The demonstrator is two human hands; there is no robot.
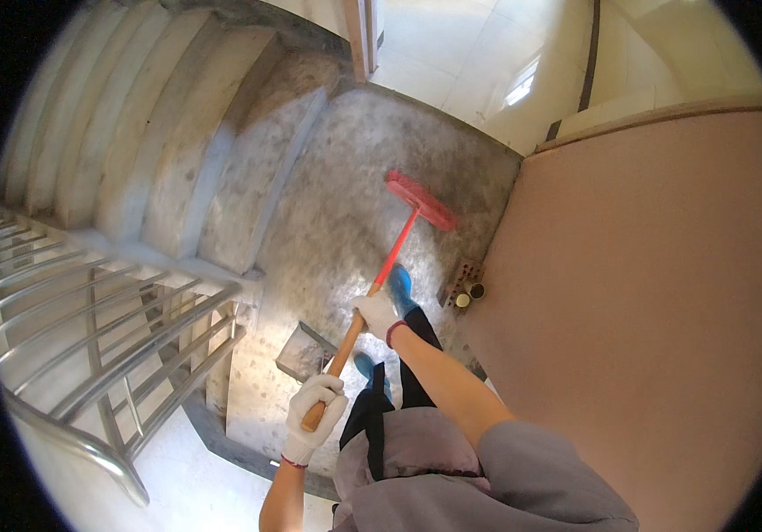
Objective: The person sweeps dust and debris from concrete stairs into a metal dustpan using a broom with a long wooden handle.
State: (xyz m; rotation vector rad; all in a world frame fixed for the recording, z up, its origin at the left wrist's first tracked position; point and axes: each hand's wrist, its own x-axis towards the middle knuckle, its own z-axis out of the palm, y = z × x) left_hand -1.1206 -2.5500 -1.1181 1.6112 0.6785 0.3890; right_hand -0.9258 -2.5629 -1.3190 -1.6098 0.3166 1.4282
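A push broom with a red bristle head (422, 201) rests on the grey concrete floor (334, 173) ahead of me. Its wooden handle (346, 347) slants back towards my body, with a red sleeve (394, 251) at the lower end. Near the handle's top end, my left hand (316, 411) in a white knit glove is wrapped around the wood. Farther down, my right hand (376, 314), gloved the same way, grips the handle close to the red sleeve. A metal dustpan (304, 352) lies on the floor just left of the handle, partly hidden behind it.
Concrete stairs (175, 126) rise at the upper left, beside a stainless steel railing (155, 359). A brown wall (634, 279) borders the right side. At its foot, a perforated brick (463, 278) stands by two small cans (470, 295). A doorway with a wooden frame (358, 40) opens ahead.
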